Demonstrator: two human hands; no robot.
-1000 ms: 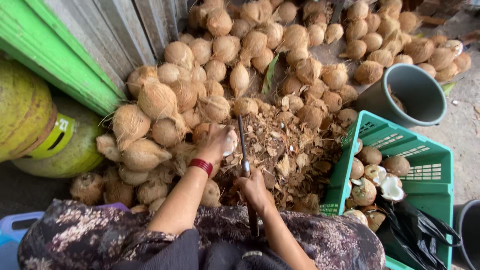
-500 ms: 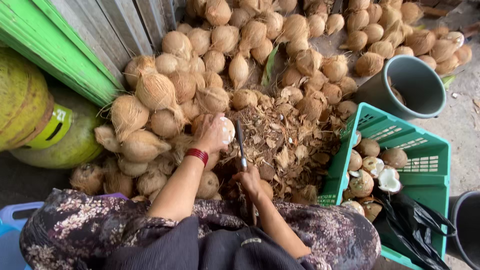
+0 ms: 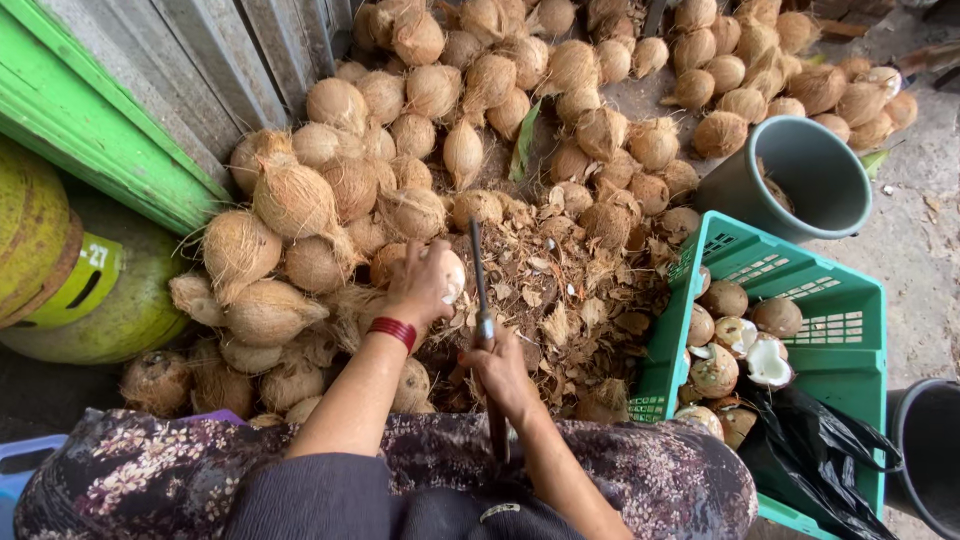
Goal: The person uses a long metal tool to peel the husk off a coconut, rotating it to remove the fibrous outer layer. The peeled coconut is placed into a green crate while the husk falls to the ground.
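**A:** Eyes on the left hand (image 3: 425, 285): fingers curled over a partly husked coconut (image 3: 447, 275), pale shell showing under the fingertips, a red band at the wrist.

**B:** And the right hand (image 3: 500, 365) is wrapped tight round the handle of a long knife (image 3: 482, 300). Closed fist, firm grip.

**A:** Which way does that blade run?

**B:** Long axis runs almost straight away from the person: the handle end lies low over the lap, the tip points toward the heap of coconuts (image 3: 480, 90) by the wall. The blade passes just beside the held coconut, on its right; I can't tell whether they touch.

**A:** The coconut itself sits at the near edge of that heap, above a litter of torn husk (image 3: 580, 300) on the floor.

**B:** Any labels?

**A:** One, at the floor's left edge: a small white marking on a green collar of a yellow-green gas cylinder (image 3: 110, 310).

**B:** Over on the right, a green plastic crate (image 3: 840, 320) holds husked and split coconuts, with a grey bucket (image 3: 800, 175) behind it.
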